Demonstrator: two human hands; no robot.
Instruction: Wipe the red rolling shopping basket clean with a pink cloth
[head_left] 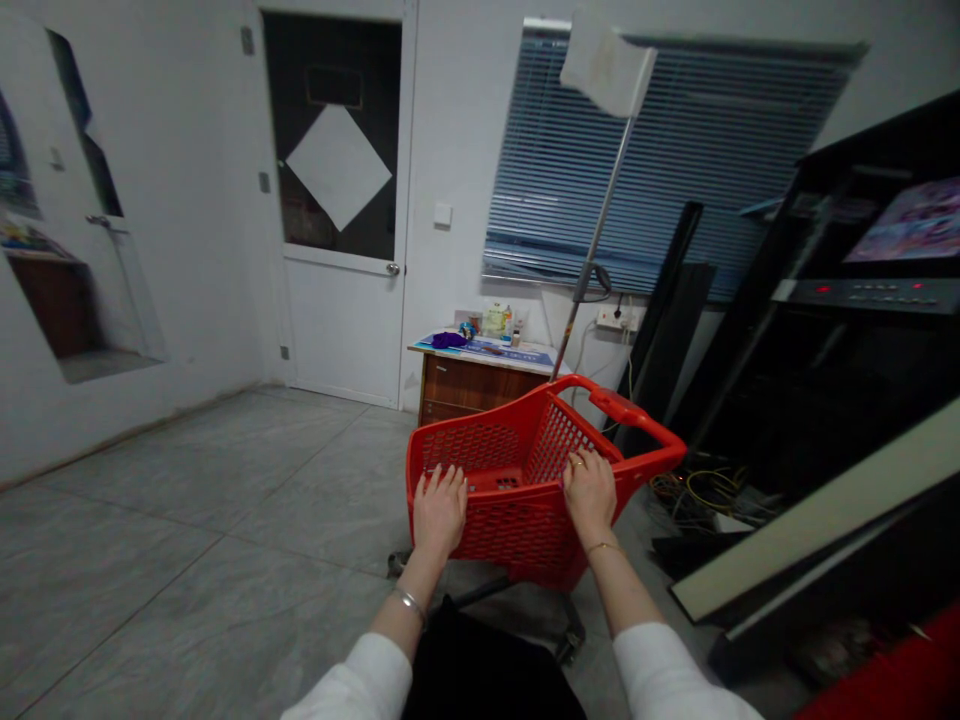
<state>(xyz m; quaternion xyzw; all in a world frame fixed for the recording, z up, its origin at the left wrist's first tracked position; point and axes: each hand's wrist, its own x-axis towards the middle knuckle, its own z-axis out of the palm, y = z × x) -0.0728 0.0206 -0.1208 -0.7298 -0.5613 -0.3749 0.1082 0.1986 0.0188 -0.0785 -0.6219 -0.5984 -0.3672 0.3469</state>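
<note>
A red plastic shopping cart (517, 520) stands side-on right in front of me, its push handle pointing right. My left hand (441, 508) is closed over the near rim toward the cart's left end. Farther right on the same rim, my right hand (591, 490) is closed too, with a ring on one finger. Both thumbs are mostly hidden. Inside, the part of the basket that I can see holds nothing. Under the basket show dark legs and a caster wheel (571, 640).
A small wooden cabinet (480, 380) with items on top stands behind the cart. To the right are a black rack (810, 360), tangled cables (709, 490) and leaning panels (817, 510). A pole with a white flag (606, 68) rises behind. A white door (341, 325) is at the back.
</note>
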